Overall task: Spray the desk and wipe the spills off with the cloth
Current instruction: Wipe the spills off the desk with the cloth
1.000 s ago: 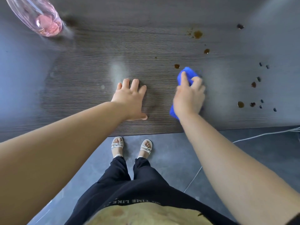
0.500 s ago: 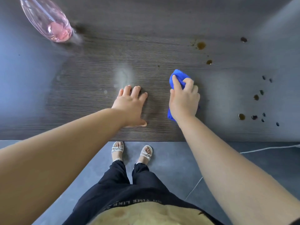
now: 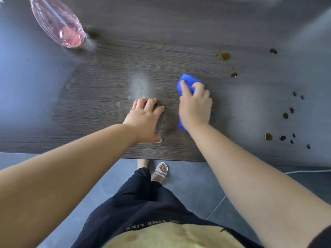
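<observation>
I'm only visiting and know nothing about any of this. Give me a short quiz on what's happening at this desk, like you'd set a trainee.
1. True or false: the left hand lies flat on the desk, holding nothing.
2. Which hand holds the blue cloth? A) left B) right
3. Fill in: the brown spills not yet wiped lie to the ___ of the cloth.

Key: 1 true; 2 B, the right hand; 3 right.
</observation>
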A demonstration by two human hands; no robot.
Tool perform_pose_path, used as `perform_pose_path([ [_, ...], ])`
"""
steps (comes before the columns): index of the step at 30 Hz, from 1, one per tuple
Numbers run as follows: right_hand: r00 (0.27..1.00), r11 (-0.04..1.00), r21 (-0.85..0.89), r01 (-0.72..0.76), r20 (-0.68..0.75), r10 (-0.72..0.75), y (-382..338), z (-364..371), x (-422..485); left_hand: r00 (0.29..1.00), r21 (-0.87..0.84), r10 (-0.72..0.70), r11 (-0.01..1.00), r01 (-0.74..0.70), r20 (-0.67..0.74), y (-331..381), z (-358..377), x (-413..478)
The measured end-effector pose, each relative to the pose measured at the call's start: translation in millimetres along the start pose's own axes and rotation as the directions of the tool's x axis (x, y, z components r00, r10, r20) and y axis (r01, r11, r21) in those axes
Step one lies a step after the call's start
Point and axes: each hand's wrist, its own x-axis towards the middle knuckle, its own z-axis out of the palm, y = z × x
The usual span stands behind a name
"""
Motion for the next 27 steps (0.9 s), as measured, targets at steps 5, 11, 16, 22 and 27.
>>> perform_pose_path([
  [5, 0.816, 0.817, 0.029, 0.576, 0.040, -0.577, 30.0, -3.2, -17.6, 0.999, -0.349, -0.023, 0.937, 0.014, -0.023, -26.3, -23.0, 13.0],
  [11, 0.995, 0.994, -0.043, -0.096, -0.019, 0.095, 25.8, -6.1, 37.1, 0.969, -0.346, -0.195, 0.929, 0.133, -0.152, -68.0, -46.7, 28.4],
  [16, 0.979, 0.979, 0.027, 0.204, -0.009, -0.204, -45.6, 9.8, 9.8, 0.947, -0.308, -0.283, 0.924, 0.226, -0.155, -90.5, -49.9, 31.8],
  [22, 0.821, 0.821, 0.030, 0.571, -0.064, -0.568, 34.5, -3.4, 8.4, 0.985, -0.004, -0.165, 0.986, 0.165, -0.049, -107.4, -38.4, 29.2],
  [27, 0.978, 0.980, -0.013, -0.199, -0.061, 0.198, -20.6, 5.3, 56.3, 0.983, 0.044, -0.184, 0.982, 0.185, -0.023, -105.8, -39.8, 34.6],
])
